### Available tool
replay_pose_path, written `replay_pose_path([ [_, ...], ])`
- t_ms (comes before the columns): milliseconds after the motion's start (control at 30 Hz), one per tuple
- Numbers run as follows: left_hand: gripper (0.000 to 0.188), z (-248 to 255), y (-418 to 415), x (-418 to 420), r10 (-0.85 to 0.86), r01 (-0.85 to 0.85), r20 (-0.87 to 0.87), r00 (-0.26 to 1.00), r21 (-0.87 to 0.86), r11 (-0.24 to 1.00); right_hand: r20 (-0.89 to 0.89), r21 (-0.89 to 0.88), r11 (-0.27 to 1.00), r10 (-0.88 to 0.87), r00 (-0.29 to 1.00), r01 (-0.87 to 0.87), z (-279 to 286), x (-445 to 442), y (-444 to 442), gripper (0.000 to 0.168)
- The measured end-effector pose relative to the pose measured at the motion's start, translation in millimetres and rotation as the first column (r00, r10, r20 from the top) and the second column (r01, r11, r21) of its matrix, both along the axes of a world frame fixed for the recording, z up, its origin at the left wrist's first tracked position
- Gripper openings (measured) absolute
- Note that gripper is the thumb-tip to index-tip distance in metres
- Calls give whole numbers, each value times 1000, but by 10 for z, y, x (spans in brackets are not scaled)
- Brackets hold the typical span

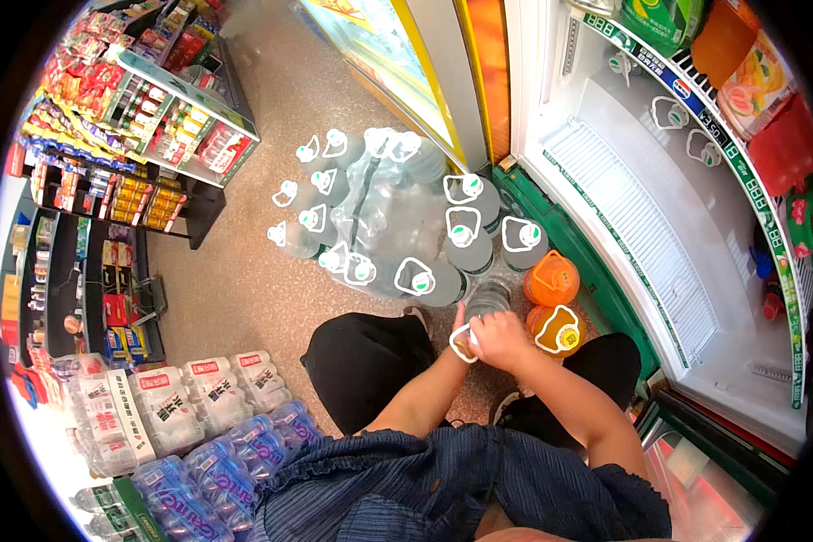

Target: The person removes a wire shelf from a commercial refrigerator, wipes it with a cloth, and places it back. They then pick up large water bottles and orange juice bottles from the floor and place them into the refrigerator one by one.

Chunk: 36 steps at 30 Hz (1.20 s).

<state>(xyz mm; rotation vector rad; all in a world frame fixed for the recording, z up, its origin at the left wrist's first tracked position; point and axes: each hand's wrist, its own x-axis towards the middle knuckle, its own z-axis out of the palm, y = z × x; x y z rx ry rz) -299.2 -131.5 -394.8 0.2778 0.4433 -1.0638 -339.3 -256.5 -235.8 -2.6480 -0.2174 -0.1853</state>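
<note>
Low between my knees stands a large clear water bottle (489,298) with a white carry handle. My right hand (503,341) lies over its neck, fingers curled around the top. My left hand (459,339) is at the neck's other side, thumb up along the bottle; most of its fingers are hidden behind the handle and my right hand. Right beside them sit an orange drink bottle (550,279) and an amber drink bottle with a yellow cap (557,330). Ahead, several clear bottles with white handles (471,247) stand around a plastic-wrapped bottle pack (400,210).
An open refrigerated display case (623,183) with wire shelves rises at the right, above a green base (569,223). Snack shelves (176,122) stand at the far left. Shrink-wrapped water packs (169,413) are stacked at the lower left. A yellow-framed cooler door (420,74) is ahead.
</note>
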Motion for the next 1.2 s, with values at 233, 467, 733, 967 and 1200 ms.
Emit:
replay_pose_path([
  [233, 61, 1017, -147, -277, -95, 99, -55, 994, 61, 993, 158, 47, 998, -46, 986, 39, 340, -495, -68, 28],
  [467, 53, 1858, 106, -195, -236, 227, 6, 972, 257, 940, -109, 578, 679, -486, 867, 453, 792, -442, -96, 57],
  [733, 82, 2725, 198, 62, -597, 397, 241, 765, 553, 732, -399, 866, 155, -356, 845, 475, 882, -751, 229, 113],
  [967, 109, 3298, -747, 207, -619, 395, 728, 295, 497, 773, 0, 989, 111, -661, 750, 98, 1221, -881, -168, 119],
  [1200, 78, 3210, -2539, 338, -410, 468, 908, -80, 398, 789, -37, 994, -81, -873, 487, -69, 1518, -760, -1715, 94],
])
